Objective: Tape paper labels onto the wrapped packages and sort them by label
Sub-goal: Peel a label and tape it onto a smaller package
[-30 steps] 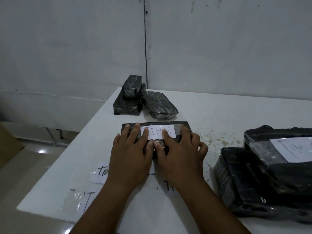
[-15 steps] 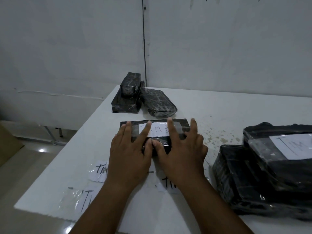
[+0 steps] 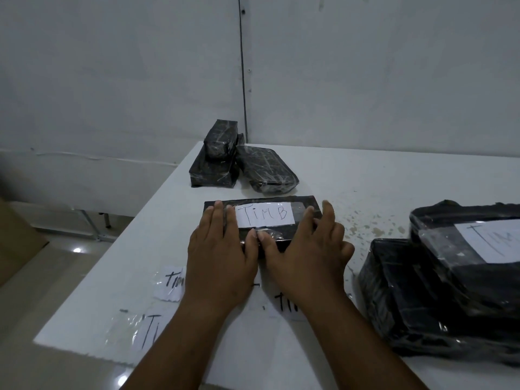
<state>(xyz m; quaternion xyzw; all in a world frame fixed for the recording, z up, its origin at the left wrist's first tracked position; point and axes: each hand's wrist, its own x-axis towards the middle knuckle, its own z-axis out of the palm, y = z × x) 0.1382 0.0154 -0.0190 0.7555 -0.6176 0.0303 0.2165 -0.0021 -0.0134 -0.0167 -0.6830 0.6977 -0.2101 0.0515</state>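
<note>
Smoothing tape over a label

Spare labels (image 3: 171,282) wait at seven o'clock on the desk (image 3: 365,178). The left hand (image 3: 219,260) and right hand (image 3: 306,254) press flat, fingers straight, gripping nothing, on the package (image 3: 304,206) at centre, likely sealing tape beside its label (image 3: 264,215). Labelled packages (image 3: 439,291) stack at three o'clock.
</note>
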